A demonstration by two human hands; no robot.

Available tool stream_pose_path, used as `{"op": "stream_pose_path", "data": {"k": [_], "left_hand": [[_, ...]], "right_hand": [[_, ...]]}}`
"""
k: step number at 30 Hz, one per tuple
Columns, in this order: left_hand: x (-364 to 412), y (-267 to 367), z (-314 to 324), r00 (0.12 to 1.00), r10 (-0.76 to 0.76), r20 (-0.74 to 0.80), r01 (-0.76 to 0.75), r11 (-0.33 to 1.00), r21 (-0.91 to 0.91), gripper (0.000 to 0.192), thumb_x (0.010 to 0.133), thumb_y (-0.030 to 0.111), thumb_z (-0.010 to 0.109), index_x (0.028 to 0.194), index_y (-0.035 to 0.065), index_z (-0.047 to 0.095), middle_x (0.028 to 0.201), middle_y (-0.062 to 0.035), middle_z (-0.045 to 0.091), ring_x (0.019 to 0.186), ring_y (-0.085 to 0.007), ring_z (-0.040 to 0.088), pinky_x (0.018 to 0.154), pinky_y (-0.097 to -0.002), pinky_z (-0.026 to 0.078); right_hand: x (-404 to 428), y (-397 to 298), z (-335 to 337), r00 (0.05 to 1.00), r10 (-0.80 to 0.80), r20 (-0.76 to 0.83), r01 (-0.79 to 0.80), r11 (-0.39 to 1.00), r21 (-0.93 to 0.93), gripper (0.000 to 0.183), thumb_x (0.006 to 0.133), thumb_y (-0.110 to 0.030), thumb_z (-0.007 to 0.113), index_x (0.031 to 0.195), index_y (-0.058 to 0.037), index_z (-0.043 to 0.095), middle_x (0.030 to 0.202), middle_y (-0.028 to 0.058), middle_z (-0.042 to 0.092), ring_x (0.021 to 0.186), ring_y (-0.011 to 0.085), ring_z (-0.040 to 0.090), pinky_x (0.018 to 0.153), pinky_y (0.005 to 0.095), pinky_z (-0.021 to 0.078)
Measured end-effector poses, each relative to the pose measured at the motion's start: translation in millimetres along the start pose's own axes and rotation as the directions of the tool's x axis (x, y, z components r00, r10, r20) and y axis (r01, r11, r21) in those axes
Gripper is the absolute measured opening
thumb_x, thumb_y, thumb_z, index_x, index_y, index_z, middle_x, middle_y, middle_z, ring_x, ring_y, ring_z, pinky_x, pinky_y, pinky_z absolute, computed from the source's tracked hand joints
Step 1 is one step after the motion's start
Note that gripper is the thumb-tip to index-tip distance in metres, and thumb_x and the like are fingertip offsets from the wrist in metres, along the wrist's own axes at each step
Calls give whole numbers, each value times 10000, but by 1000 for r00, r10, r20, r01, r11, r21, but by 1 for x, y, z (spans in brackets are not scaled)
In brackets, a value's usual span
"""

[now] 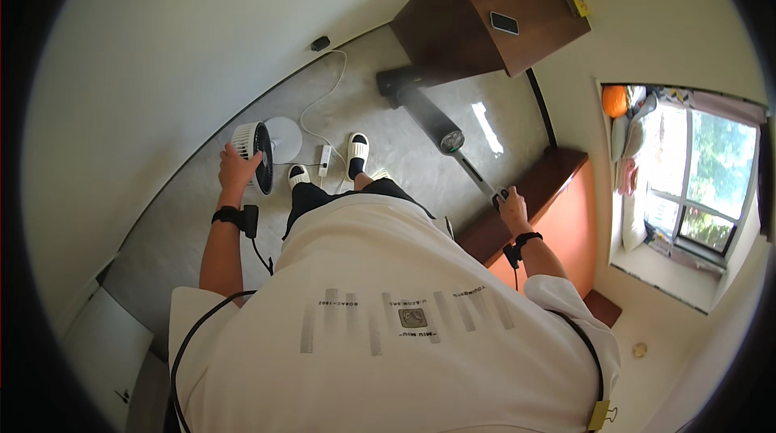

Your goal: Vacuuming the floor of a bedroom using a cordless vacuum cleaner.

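My left hand is on the white-and-black head of a pedestal fan, fingers on the pale housing and thumb by the dark front rim. The fan's round white base rests on the floor. My right hand grips the handle of a cordless floor cleaner, which leans away from me. Its dark cleaning head is on the floor by the bottom of a brown wooden cabinet. A light-coloured stem joins the body to the handle.
A white power strip lies near my slippered feet. Its white cord curves to a black plug by the wall. A phone lies on the cabinet. On the right are a bed frame with an orange surface and a window.
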State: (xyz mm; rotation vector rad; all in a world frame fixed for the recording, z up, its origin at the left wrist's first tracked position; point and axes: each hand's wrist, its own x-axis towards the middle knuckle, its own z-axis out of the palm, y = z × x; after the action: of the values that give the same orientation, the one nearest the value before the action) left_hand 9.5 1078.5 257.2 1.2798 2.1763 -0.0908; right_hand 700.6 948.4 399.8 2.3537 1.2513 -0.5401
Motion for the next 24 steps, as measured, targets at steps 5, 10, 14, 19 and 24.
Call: {"op": "stream_pose_path", "data": {"k": [5,10,14,19,24], "left_hand": [[-33,-17,24,997,-43,-63,41,999,-36,876,721,490,733,1356,29,343,1228,-247,487,1101,-423,559,858,-513,507],[-59,-32,52,992,-92,-84,88,994,-58,897,715,464,749,1394,60,324,1242,-240,476,1113,-419,545,875,-513,498],[-66,-15,62,990,-83,-113,75,995,-71,899,703,453,757,1384,69,312,1220,-241,468,1105,-430,540,849,-526,512],[-61,24,39,987,-131,-96,130,991,-11,909,698,449,757,1401,82,313,1233,-232,464,1105,-422,537,846,-520,512],[-55,22,49,990,-100,-102,100,995,-6,919,692,455,755,1408,86,313,1232,-231,467,1100,-422,537,851,-517,509]], "right_hand": [[53,-38,-36,982,-178,-69,171,981,-96,378,865,-321,674,1057,-29,530,954,281,659,936,466,630,814,513,506],[89,-90,-50,958,-277,-79,264,954,-144,512,872,-496,607,991,1,584,927,289,657,906,470,630,802,513,496],[120,-118,-90,930,-353,-107,324,920,-220,545,899,-528,534,1006,0,616,951,288,665,932,451,645,822,506,515],[169,-106,-122,927,-362,-97,324,904,-278,523,910,-508,527,982,-1,632,926,272,674,908,437,658,808,487,531],[160,-64,-113,960,-273,-58,248,930,-271,521,916,-506,519,984,-3,634,925,267,676,915,427,660,807,481,534]]}}
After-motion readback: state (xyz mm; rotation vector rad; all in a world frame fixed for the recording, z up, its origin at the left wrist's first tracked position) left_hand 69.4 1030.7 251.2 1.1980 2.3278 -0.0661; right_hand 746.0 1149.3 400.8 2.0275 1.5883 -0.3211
